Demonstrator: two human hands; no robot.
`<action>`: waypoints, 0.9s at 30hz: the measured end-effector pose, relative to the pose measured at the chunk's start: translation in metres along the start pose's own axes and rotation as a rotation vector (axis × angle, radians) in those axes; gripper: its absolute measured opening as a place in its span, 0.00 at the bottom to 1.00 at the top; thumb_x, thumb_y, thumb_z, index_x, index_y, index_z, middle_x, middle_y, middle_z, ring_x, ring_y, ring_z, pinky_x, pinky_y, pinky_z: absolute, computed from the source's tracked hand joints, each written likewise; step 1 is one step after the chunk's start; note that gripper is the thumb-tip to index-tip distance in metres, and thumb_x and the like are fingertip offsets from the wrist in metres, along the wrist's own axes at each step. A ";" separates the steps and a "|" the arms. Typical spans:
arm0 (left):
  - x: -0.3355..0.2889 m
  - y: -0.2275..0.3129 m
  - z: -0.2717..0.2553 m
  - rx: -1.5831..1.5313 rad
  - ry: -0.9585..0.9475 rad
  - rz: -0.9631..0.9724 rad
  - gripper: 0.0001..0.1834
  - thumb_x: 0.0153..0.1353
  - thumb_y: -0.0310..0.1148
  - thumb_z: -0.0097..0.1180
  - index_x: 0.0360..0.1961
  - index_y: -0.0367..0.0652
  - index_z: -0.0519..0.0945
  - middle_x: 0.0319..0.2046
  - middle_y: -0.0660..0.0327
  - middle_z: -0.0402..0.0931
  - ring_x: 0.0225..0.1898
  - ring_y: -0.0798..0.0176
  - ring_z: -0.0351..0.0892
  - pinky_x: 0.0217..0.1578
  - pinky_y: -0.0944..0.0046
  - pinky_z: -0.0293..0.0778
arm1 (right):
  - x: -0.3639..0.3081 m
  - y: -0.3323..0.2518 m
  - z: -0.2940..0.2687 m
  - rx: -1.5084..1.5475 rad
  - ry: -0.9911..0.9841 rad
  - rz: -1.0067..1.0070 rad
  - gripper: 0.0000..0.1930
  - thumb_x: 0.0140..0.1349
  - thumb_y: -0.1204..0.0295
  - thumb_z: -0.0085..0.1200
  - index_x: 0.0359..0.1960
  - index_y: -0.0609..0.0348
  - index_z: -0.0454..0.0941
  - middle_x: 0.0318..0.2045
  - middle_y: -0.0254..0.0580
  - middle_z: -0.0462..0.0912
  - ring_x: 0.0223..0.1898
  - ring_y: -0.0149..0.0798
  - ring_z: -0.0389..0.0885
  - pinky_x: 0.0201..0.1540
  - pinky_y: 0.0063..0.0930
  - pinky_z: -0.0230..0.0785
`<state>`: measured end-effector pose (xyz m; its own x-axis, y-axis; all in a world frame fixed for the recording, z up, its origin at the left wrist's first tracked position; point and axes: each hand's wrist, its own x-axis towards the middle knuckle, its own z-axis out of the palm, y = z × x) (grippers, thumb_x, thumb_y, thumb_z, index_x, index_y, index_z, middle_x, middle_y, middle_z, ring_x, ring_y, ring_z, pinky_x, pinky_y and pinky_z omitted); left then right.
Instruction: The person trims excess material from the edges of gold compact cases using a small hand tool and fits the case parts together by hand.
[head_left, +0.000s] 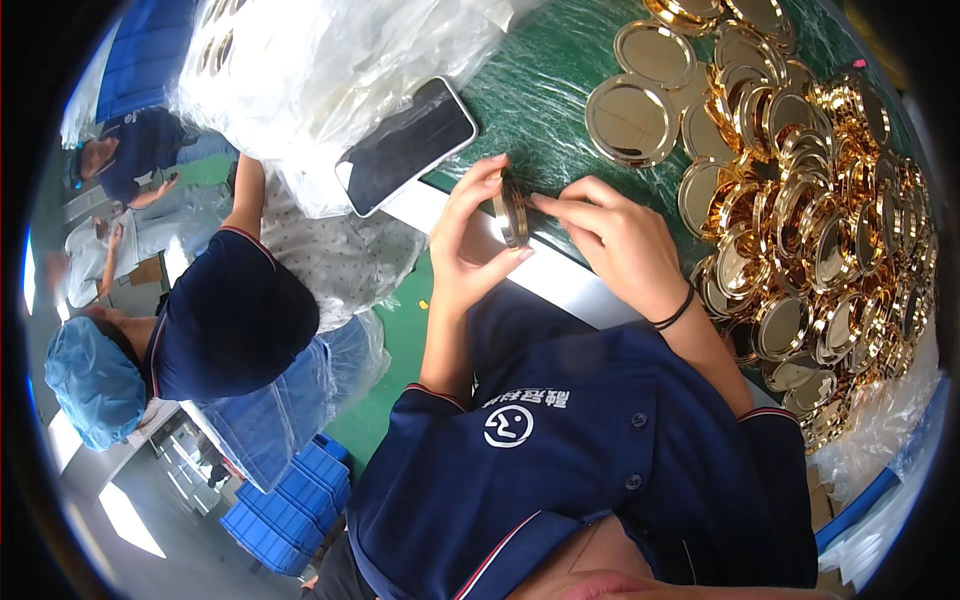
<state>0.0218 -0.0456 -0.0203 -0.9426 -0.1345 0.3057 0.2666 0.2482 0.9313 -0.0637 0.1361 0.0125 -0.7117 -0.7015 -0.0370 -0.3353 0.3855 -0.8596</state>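
My left hand (466,232) is closed around a shiny gold round disc (513,212), a lid-like piece with a raised rim. The disc stands on edge between the thumb below and the fingers above, near the table's front edge. From the right, my right hand (625,240) reaches over with its index finger stretched out, the tip at the disc's face. Its other fingers are bent slightly apart from that one, and I see nothing held in them. Many similar gold discs (630,120) lie in a large heap on the right of the green table (540,85).
A phone (408,145) lies beyond my left hand, beside clear plastic bags (340,70). At the left sits a co-worker in a blue cap (95,380); other people are farther back. Blue bins (290,505) stand at lower left, and plastic film (880,440) hangs at the right.
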 end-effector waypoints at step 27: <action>-0.001 0.000 0.000 -0.044 0.024 -0.004 0.36 0.42 0.25 0.66 0.55 0.40 0.65 0.58 0.44 0.59 0.60 0.46 0.61 0.57 0.52 0.61 | 0.001 0.000 0.002 -0.013 0.028 -0.013 0.12 0.55 0.74 0.52 0.41 0.48 0.79 0.33 0.31 0.77 0.28 0.39 0.79 0.28 0.31 0.71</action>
<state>0.0227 -0.0458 -0.0204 -0.9387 -0.1586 0.3062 0.2720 0.2053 0.9402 -0.0631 0.1347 0.0117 -0.7239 -0.6898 -0.0113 -0.3527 0.3841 -0.8532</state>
